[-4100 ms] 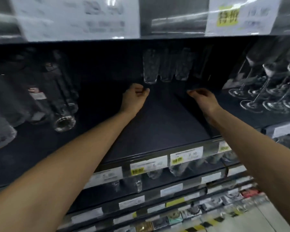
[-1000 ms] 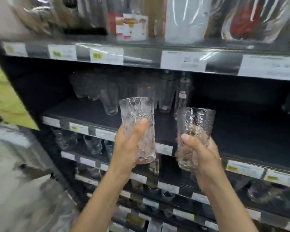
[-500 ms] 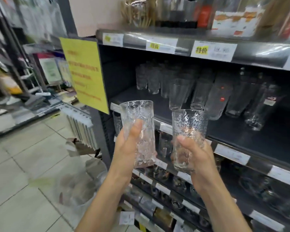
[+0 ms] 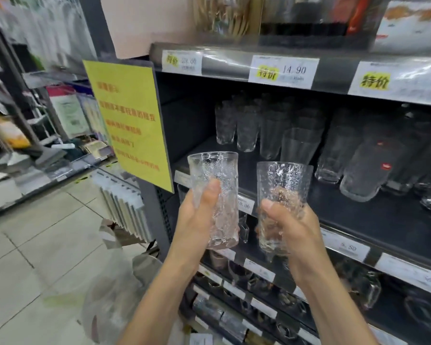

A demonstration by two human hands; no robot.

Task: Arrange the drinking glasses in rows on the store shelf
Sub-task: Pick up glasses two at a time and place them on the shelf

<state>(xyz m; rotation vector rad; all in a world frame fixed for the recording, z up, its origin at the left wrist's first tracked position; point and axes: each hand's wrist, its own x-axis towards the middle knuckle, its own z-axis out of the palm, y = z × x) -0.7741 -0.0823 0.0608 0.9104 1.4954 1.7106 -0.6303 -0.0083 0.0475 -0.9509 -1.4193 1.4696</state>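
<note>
Two textured tumblers held up before the glassware shelf

The left hand [image 4: 197, 217] wraps round the left glass [image 4: 214, 175], which is tall and clear with a rippled, icy surface. The right hand [image 4: 291, 227] grasps the right glass [image 4: 284, 178], straight-sided with a pebbled crackle pattern. Both are upright, side by side but apart, in the air in front of the dark matte shelf [image 4: 358, 210], where smoother clear tumblers [image 4: 246, 128] stand towards the back. Glossy price labels [image 4: 284, 72] line the shelf edges, a yellow sign [image 4: 130, 120] hangs at the shelf's end, and there are pale floor tiles [image 4: 35, 245] on the left.
</note>
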